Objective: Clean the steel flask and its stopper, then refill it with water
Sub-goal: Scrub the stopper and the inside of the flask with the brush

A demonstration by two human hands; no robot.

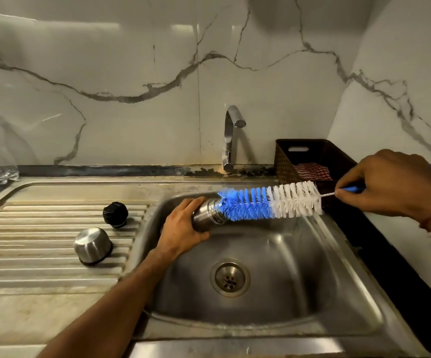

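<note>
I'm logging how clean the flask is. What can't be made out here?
Head view only:
- flask: body hidden by left hand; interior unseen, brush tip blocks the mouth.
- brush handle: middle hidden in right hand, end cut by the right edge.
- clear bottle: cut by the left edge.

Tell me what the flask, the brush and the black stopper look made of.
The flask looks like brushed steel: dull grey sheen. The brush has blue and white bristles, likely plastic, on a thin wire. The stopper is matte black, probably plastic.
</note>
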